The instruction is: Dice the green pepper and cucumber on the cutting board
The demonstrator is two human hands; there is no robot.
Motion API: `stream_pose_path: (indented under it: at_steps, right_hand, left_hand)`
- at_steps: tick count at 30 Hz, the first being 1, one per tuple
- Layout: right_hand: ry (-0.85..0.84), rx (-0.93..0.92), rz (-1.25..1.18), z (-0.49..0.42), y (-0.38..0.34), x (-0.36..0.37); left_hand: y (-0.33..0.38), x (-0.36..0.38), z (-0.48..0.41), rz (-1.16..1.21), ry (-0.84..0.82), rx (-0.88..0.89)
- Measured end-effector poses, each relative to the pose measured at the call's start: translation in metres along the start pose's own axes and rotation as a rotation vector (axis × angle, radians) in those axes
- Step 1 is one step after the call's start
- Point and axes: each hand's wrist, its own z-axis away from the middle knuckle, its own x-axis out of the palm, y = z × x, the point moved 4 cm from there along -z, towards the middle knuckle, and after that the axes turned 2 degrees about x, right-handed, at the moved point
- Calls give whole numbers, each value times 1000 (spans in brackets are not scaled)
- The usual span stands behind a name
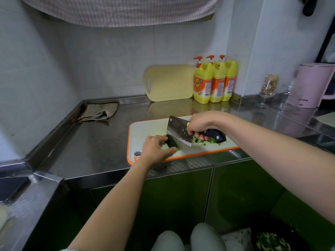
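On the stainless steel desk (101, 142) lies the white orange-rimmed cutting board (145, 127). Fingers of the right hand (203, 124) clamp the broad steel cleaver (178, 131); the left hand (155, 147) pinches a dark green stub (172, 142), probably cucumber, on the board. Mid-dice; the next cut wants fingertips tucked back.

home kitchen — steel counter (101, 142), tiled wall (112, 57), dish soap bottles (213, 82)

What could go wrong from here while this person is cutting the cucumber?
The cucumber stub is short and the left hand holds it right beside the cleaver blade, so a slip might cut a finger. The cutting board lies at the front edge of the counter; hard chops might shift it over.
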Motion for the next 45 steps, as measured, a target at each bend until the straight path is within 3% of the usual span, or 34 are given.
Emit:
stream_pose_path:
  at_steps: [22,37,45]
  right_hand:
    - [-30,21,96,13,0,21]
    - [219,-45,12,-20,-5,53]
    - [207,-58,-134,-24,7,43]
  left_hand:
    - [-2,3,-3,-28,-9,3]
    - [4,0,1,-61,-7,35]
    - [3,-2,2,-29,-9,10]
